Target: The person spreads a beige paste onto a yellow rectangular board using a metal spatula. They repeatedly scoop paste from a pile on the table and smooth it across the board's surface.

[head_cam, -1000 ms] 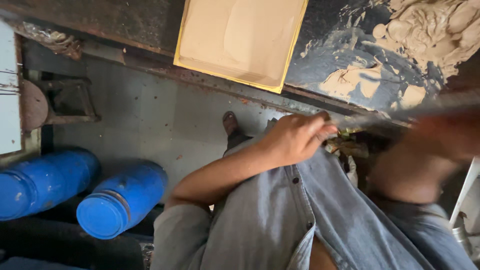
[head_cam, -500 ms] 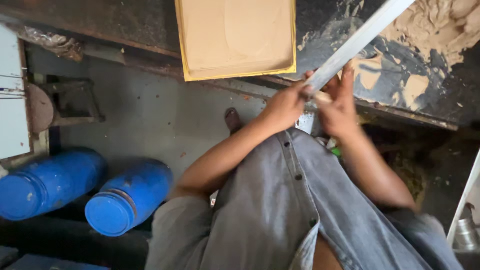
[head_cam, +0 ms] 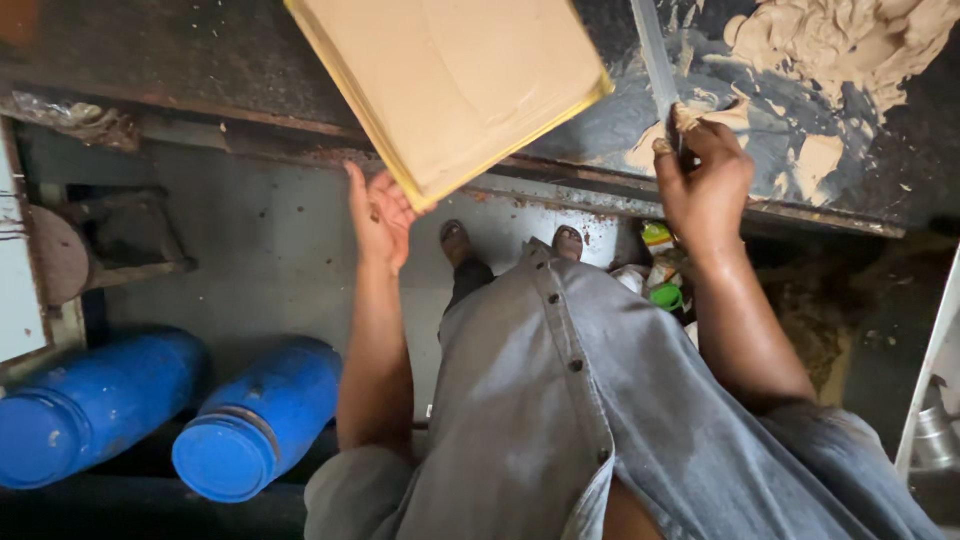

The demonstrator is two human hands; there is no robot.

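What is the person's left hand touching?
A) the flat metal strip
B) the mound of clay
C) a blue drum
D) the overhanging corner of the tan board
D: the left hand is raised under the corner of the tan board; the right hand grips the metal strip.

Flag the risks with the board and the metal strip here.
The tan board overhangs the bench edge, steadied only by the left hand at its corner; it could tip off. The right hand grips the thin metal strip with paste-smeared fingers, so it may slip or cut.
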